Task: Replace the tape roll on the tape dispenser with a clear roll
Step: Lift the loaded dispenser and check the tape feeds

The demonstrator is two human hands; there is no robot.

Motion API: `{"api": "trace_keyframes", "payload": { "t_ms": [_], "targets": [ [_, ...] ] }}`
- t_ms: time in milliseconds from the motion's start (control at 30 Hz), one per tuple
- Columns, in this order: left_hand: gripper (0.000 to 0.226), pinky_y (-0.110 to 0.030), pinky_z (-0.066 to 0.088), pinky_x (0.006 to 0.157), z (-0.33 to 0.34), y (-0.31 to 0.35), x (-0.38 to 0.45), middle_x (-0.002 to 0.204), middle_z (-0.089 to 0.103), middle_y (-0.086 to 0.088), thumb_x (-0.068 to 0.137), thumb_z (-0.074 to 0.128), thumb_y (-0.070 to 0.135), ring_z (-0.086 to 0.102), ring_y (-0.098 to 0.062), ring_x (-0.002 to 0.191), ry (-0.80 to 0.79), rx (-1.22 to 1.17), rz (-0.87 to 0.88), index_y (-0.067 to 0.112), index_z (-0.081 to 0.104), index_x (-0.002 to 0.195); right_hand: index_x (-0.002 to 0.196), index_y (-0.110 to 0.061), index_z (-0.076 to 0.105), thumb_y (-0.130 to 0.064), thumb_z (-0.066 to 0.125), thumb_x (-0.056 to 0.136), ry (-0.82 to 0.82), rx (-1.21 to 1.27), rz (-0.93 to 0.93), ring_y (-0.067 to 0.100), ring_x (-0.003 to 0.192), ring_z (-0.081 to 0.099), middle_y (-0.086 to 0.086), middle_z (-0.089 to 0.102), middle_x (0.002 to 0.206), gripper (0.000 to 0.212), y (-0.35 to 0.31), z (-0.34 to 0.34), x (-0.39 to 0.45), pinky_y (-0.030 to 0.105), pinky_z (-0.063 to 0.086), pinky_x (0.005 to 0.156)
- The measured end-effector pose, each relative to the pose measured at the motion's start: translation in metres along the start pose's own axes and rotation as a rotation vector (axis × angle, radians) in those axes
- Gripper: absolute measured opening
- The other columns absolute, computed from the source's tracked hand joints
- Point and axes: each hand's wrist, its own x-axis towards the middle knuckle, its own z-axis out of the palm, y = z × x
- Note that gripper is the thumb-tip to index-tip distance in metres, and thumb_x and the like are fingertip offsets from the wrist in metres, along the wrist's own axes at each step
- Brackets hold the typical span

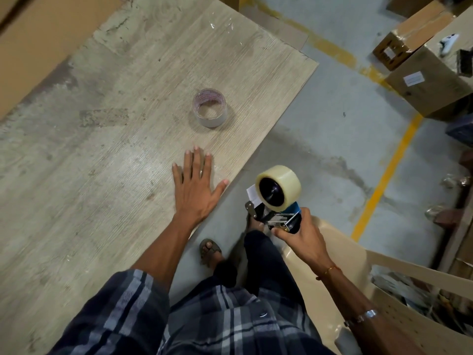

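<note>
Left hand flat on bench, fingers spread, empty. Nearly spent roll upright on bench beyond left hand, apart from it. Right hand off bench edge, grip closed on tape dispenser handle; clear roll mounted.

Grey floor — yellow lines, boxes
</note>
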Motion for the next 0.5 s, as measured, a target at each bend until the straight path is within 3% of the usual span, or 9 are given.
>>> {"api": "trace_keyframes", "payload": {
  "t_ms": [133,233,300,400,467,500],
  "targets": [
    [0.074,-0.051,0.004,0.124,0.013,-0.002,-0.019,0.168,-0.006,-0.010,0.102,0.016,0.058,-0.008,-0.023,0.154,0.025,0.080,0.174,0.012,0.001,0.159,0.115,-0.034,0.039,-0.050,0.078,0.075,0.046,0.163,-0.005,0.016,0.086,0.063,-0.015,0.060,0.097,0.059,-0.011,-0.002,-0.003,0.037,0.051,0.064],
    [0.069,-0.049,0.009,0.125,0.013,0.001,-0.018,0.168,-0.006,-0.009,0.103,0.015,0.050,-0.008,-0.023,0.154,-0.021,0.080,0.237,0.011,0.002,0.159,0.118,-0.034,0.042,-0.047,0.082,0.074,0.067,0.286,-0.022,0.013,0.098,0.065,-0.014,0.064,0.106,0.061,-0.014,-0.005,-0.002,0.040,0.058,0.078],
    [0.073,-0.047,0.004,0.125,0.008,0.005,-0.010,0.167,-0.011,-0.007,0.102,0.015,0.055,-0.012,-0.021,0.154,-0.066,0.065,0.233,0.013,-0.003,0.159,0.118,-0.033,0.044,-0.044,0.084,0.075,0.064,0.361,-0.027,0.013,0.101,0.065,-0.014,0.064,0.110,0.060,-0.019,-0.008,-0.002,0.042,0.059,0.085],
    [0.080,-0.043,-0.006,0.124,-0.002,0.010,0.009,0.165,-0.020,-0.003,0.099,0.013,0.065,-0.019,-0.019,0.152,-0.130,0.004,0.143,0.016,-0.010,0.158,0.116,-0.035,0.046,-0.048,0.084,0.072,0.046,0.439,-0.042,0.023,0.100,0.067,-0.004,0.066,0.110,0.059,-0.027,-0.013,-0.001,0.042,0.059,0.081],
    [0.074,-0.045,0.001,0.125,-0.015,0.016,0.020,0.167,-0.012,-0.005,0.102,0.014,0.060,-0.010,-0.022,0.154,-0.153,-0.066,0.115,0.014,0.001,0.159,0.116,-0.038,0.046,-0.053,0.082,0.070,0.029,0.445,-0.049,0.025,0.097,0.069,-0.001,0.067,0.110,0.060,-0.036,-0.018,0.000,0.037,0.058,0.073],
    [0.068,-0.047,0.011,0.124,-0.026,0.018,0.023,0.168,0.003,-0.007,0.104,0.018,0.055,0.005,-0.025,0.155,-0.150,-0.133,0.103,0.012,0.018,0.157,0.117,-0.039,0.046,-0.056,0.082,0.070,0.021,0.433,-0.054,0.025,0.094,0.070,0.000,0.069,0.109,0.062,-0.042,-0.020,-0.001,0.036,0.056,0.071]
  ]
}}
